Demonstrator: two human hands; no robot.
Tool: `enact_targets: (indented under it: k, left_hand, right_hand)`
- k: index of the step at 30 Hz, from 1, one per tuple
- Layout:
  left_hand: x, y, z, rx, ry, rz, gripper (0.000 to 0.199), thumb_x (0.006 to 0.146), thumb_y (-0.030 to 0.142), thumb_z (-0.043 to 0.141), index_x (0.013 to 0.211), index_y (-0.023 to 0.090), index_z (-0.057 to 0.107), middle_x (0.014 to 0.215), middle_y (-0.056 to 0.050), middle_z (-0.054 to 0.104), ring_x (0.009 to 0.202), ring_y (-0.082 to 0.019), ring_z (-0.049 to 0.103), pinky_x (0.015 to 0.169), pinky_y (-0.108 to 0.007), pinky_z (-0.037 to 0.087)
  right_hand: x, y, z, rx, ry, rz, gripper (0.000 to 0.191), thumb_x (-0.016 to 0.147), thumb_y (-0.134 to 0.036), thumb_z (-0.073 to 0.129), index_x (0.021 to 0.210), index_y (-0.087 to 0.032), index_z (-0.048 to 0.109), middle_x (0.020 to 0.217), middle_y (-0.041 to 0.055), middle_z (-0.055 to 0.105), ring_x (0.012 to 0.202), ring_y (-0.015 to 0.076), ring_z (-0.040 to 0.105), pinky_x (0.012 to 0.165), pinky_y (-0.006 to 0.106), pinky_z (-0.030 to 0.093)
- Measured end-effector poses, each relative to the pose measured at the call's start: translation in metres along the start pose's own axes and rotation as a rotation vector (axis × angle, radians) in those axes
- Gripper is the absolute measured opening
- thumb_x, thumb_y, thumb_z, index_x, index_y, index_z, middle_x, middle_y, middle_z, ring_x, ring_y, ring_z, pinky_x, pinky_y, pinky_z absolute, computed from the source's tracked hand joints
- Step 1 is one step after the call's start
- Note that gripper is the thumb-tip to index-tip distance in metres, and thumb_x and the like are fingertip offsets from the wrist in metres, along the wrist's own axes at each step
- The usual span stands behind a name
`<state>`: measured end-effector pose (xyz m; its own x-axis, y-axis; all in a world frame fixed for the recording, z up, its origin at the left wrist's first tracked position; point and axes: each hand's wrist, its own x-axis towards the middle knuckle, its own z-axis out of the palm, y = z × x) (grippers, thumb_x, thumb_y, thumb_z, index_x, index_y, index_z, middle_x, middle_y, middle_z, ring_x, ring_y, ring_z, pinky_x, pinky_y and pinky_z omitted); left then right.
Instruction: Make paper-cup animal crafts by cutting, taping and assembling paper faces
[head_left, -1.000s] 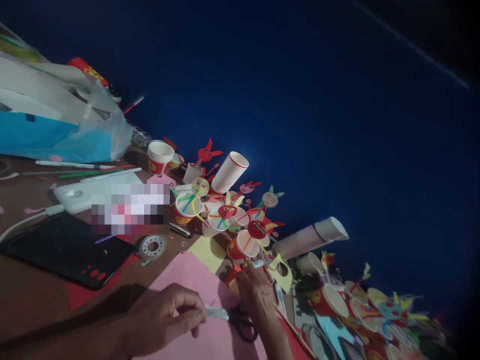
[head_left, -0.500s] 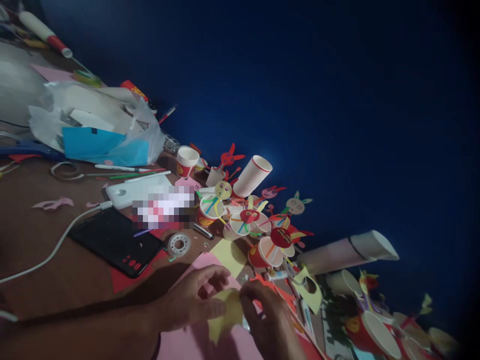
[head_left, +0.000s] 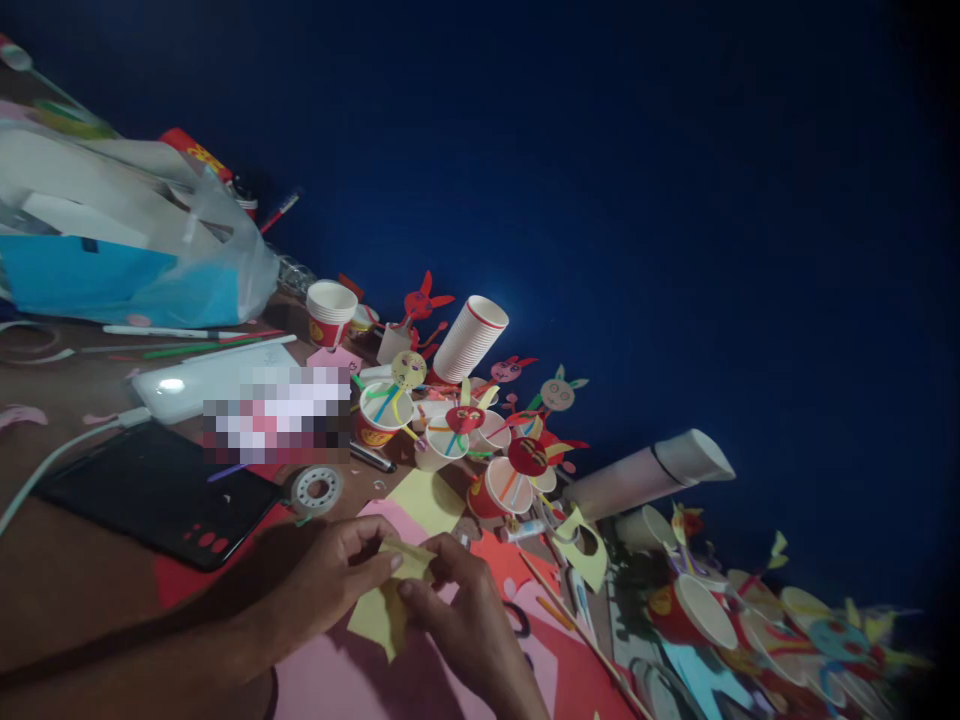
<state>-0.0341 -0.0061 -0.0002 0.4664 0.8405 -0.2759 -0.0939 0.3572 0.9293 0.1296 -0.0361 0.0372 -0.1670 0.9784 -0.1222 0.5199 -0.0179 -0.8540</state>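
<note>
Yellow paper pinched between both my hands

I have a piece of yellow paper (head_left: 379, 615) gripped at its upper part, my left hand (head_left: 349, 565) pinching one side between thumb and fingers and my right hand (head_left: 466, 598) the other. It hangs above a large pink sheet (head_left: 337, 675). The upper edge looks folded, but my fingers cover some of it, so I can't tell how far.

Just beyond my fingers lies a flat yellow sheet (head_left: 427, 500); orange paper scraps (head_left: 517, 558) crowd in past my right hand. Beside that hand a dark loop (head_left: 523, 618) shows, the rest of it hidden. A wooden stick (head_left: 589, 640) slants past on the right, near a yellow cut-out (head_left: 598, 572) with a round hole.

To my left are a tape roll (head_left: 301, 490) and a black case (head_left: 150, 505); a pixelated patch masks whatever lies beyond them. Ahead, paper cups with faces (head_left: 527, 456) hide one another, with a tilted cup stack (head_left: 471, 340) behind and a pale bottle (head_left: 637, 475) lying at their right. The cups at far right (head_left: 697, 610) blur together. The plastic bag (head_left: 255, 260) is cut off at the left edge.
</note>
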Motion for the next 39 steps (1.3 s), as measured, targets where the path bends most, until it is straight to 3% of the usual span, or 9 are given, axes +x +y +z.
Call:
enact_targets:
  k: [4,8,13,20,29,39]
  left_hand:
    - [0.001,0.001,0.001,0.006,0.012,0.033,0.027,0.073,0.041,0.058,0.072,0.016,0.049,0.061,0.005,0.049,0.055,-0.009,0.045,0.052,-0.02,0.034]
    - [-0.001,0.004,0.003,0.051,-0.021,0.02,0.022,0.074,0.035,0.055,0.074,0.014,0.051,0.057,0.005,0.048,0.051,-0.009,0.045,0.049,-0.02,0.032]
    - [-0.007,0.01,0.002,0.067,-0.012,0.006,0.019,0.075,0.032,0.052,0.072,0.013,0.051,0.055,0.004,0.047,0.05,-0.009,0.044,0.048,-0.02,0.03]
    - [-0.007,0.012,0.001,0.147,-0.028,0.043,0.026,0.076,0.039,0.054,0.068,0.015,0.048,0.052,0.007,0.042,0.047,-0.008,0.039,0.046,-0.021,0.027]
    - [-0.003,0.002,0.0,0.094,-0.041,0.085,0.026,0.079,0.039,0.052,0.072,0.014,0.051,0.055,0.006,0.042,0.047,-0.007,0.037,0.046,-0.021,0.027]
    - [0.002,0.002,-0.002,0.051,-0.037,0.057,0.035,0.075,0.047,0.056,0.078,0.012,0.053,0.06,0.003,0.046,0.05,-0.008,0.038,0.048,-0.021,0.031]
  right_hand:
    - [0.004,0.007,0.004,0.16,0.022,0.03,0.017,0.084,-0.029,0.05,0.072,-0.017,0.052,0.062,-0.0035,0.051,0.057,0.0098,0.047,0.051,0.018,0.037]
    - [0.006,0.012,0.007,0.173,0.094,0.036,0.023,0.084,-0.04,0.05,0.08,-0.017,0.052,0.062,-0.0026,0.052,0.056,0.0113,0.049,0.049,0.018,0.038]
    - [0.006,0.014,0.013,0.148,0.201,0.032,0.03,0.079,-0.048,0.053,0.077,-0.018,0.054,0.055,-0.003,0.048,0.049,0.0107,0.042,0.042,0.017,0.032]
    - [0.004,0.012,0.014,0.099,0.2,-0.055,0.025,0.081,-0.039,0.053,0.068,-0.019,0.054,0.057,-0.0029,0.044,0.054,0.011,0.04,0.046,0.018,0.031]
    - [0.004,0.007,0.011,0.007,0.164,-0.108,0.024,0.086,-0.036,0.047,0.071,-0.018,0.053,0.062,-0.0018,0.05,0.058,0.0118,0.044,0.053,0.019,0.035]
    - [0.007,0.006,0.015,-0.014,0.248,-0.187,0.017,0.085,-0.023,0.047,0.071,-0.017,0.054,0.06,-0.0025,0.053,0.057,0.0107,0.048,0.054,0.019,0.035]
